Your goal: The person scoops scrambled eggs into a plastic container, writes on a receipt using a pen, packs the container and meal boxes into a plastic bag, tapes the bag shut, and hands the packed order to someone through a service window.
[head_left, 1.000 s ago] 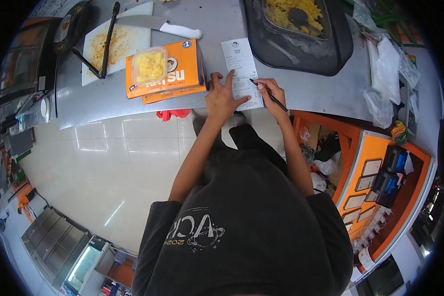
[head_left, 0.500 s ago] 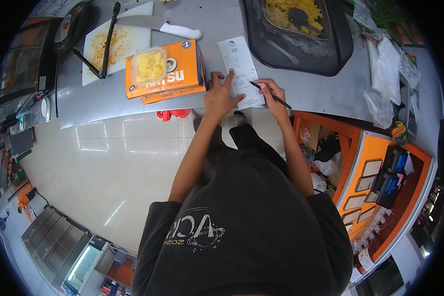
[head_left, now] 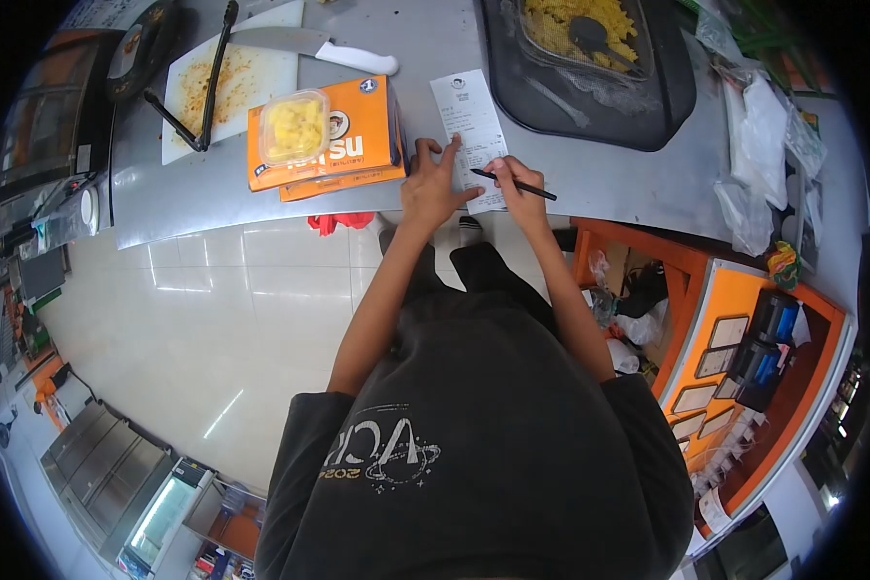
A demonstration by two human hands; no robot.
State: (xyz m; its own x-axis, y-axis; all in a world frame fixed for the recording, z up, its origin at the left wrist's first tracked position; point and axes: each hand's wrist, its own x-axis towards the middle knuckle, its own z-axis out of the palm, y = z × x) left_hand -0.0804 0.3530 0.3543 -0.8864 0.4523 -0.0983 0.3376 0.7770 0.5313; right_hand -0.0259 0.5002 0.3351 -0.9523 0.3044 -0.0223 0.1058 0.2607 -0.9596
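Paper lies flat on the table near the orange box, and the left hand, fingers spread apart at the paper's edge, should press firmly while the right hand, pinched around the black pen, moves gently.

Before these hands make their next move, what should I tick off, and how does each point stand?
1. Slip lying on the table: ok.
2. Left hand on the slip: ok, index finger and thumb rest on it.
3. Pen gripped: ok, in the right hand.
4. Pen tip touching paper: cannot tell; it is over the slip, but contact is unclear.
5. Knife away from both hands: ok, it lies beyond the orange boxes.
6. Fine print readable from here: not ok, too small.
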